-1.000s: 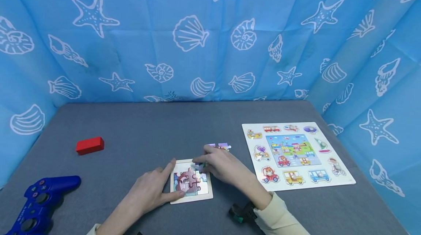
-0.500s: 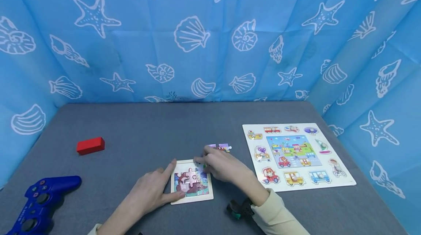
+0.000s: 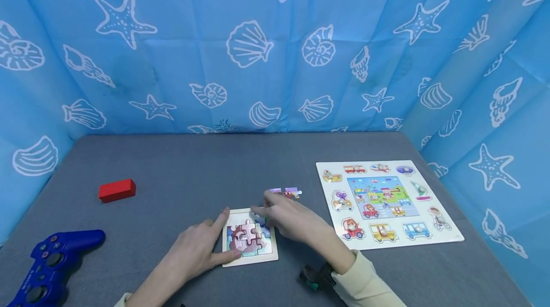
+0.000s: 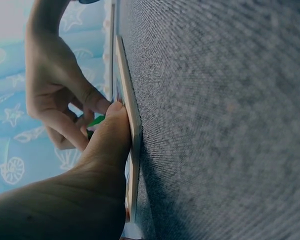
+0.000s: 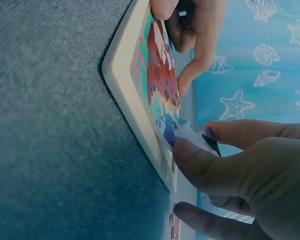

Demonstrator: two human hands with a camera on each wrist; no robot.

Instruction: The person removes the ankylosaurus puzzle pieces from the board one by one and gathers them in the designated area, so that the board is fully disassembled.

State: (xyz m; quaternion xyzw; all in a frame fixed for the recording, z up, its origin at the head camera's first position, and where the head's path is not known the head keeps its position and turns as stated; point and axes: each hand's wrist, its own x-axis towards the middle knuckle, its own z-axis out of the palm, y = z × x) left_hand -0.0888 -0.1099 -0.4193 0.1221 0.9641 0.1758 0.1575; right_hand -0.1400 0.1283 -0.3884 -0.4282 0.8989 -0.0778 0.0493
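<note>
Over the small puzzle tray (image 3: 249, 239), barely changed from a moment ago, the right hand (image 3: 289, 218) pinches a puzzle piece (image 5: 194, 136) at its far corner while the left hand (image 3: 195, 251), fingers straight, braces its near-left edge.

Open table (image 3: 193, 173) around red block (image 3: 117, 190)

**What you can't see well**

The right hand (image 3: 292, 221) covers the top right corner of the small puzzle (image 3: 249, 239) and most of its piece (image 5: 192, 137). The blue game controller (image 3: 47, 264) is cut off at the bottom edge.
</note>
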